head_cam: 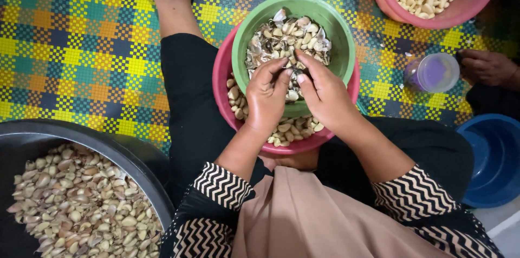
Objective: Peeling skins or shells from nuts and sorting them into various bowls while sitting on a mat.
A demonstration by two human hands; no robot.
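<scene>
While the person sits on a checked woven mat [81, 47] of yellow, green and blue, a big dark basin [32, 133] of unpeeled garlic cloves [81, 204] stands at their near left, its rim just beside the left knee. Past the zigzag-patterned sleeves, both hands meet over the lap: the left hand [265, 98] and the right hand [325, 93] are drawn together, fingertips pinched on one small garlic clove [291, 74] between them. The clove is mostly hidden by thumbs and fingers, so its long axis cannot be told; it lies dead centre between the hands, neither nearer than the other, right above the green bowl [336, 36] holding papery skins [287, 36]. That green bowl sits nested in a pink bowl [221, 79], where peeled cloves [287, 128] show along the near rim. Further off at the right lie a blue basin [495, 155], a small purple-lidded cup [433, 73] and another person's hand [485, 67]; at the mat's far right corner stands a second pink bowl [471, 3] of peeled cloves.
</scene>
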